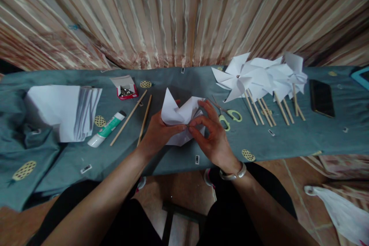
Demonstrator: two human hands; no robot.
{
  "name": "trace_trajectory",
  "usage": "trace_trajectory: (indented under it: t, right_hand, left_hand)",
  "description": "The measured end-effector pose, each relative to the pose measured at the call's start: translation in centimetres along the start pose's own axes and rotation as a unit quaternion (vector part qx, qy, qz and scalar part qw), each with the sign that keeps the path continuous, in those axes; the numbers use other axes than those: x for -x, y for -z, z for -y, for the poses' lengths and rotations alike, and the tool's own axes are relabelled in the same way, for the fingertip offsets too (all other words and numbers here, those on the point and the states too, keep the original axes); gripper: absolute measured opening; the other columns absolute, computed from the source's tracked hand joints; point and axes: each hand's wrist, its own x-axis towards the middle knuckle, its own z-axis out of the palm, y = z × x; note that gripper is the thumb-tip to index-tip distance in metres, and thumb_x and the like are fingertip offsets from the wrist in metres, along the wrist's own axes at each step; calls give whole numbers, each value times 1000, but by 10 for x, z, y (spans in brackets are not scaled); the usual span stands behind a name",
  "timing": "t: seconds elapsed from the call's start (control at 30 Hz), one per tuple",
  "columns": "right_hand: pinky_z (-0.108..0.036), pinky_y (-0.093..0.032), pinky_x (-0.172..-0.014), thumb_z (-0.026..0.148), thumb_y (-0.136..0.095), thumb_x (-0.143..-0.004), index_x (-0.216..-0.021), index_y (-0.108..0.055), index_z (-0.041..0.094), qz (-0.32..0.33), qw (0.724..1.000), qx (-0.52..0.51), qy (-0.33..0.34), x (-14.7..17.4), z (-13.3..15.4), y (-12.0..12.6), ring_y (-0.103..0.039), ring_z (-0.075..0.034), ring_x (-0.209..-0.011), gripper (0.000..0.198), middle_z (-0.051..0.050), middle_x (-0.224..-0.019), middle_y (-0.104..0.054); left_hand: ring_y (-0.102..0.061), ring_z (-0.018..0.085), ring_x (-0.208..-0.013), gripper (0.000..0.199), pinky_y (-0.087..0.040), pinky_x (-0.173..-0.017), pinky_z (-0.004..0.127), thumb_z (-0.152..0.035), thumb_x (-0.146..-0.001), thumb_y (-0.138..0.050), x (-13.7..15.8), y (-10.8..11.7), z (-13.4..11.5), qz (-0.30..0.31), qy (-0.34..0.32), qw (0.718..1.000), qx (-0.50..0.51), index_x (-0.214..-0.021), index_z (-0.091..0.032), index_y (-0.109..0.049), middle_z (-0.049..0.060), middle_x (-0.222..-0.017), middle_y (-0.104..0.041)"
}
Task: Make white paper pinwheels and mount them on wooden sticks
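A white paper pinwheel with folded blades is held up over the cloth, with no stick visible on it. My left hand grips its left side, thumb pressed near the middle. Thumb and forefinger of my right hand are pinched together at the pinwheel's centre. A tiny dark bit shows at those fingertips, too small to name. The other right fingers lie against the paper's right edge. Scissors with pale green handles rest just right of my right hand. Two wooden sticks lie left of my left hand.
A red box of small metal pieces sits open at the back. Left of it are a glue tube and stacked white paper. Finished pinwheels on sticks overlap at right, beside a phone. A pleated curtain hangs behind.
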Motion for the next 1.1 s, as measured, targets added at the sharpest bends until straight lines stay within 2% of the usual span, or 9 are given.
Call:
trace_trajectory:
  t: [0.63, 1.1]
  right_hand:
    - [-55, -25, -119, 22, -61, -86, -88, -64, 23, -31, 999, 3, -8, 1, 1, 0, -27, -26, -146, 4, -6, -148, -44]
    - [-54, -27, -118, 22, -61, -85, -88, -64, 24, -34, 999, 8, -12, -1, -5, -8, -30, -26, -145, 5, -5, -146, -47]
  left_hand:
    - [-67, 23, -92, 68, -51, -88, 38, -21, -56, -86, 4, -3, -5, -15, 19, 999, 26, -120, -16, -64, 3, -96, -74]
    - [-67, 21, -82, 71, -52, -80, 35, -25, -52, -87, 0, -5, 9, -63, 30, 996, 63, -119, -13, -65, 4, -92, -74]
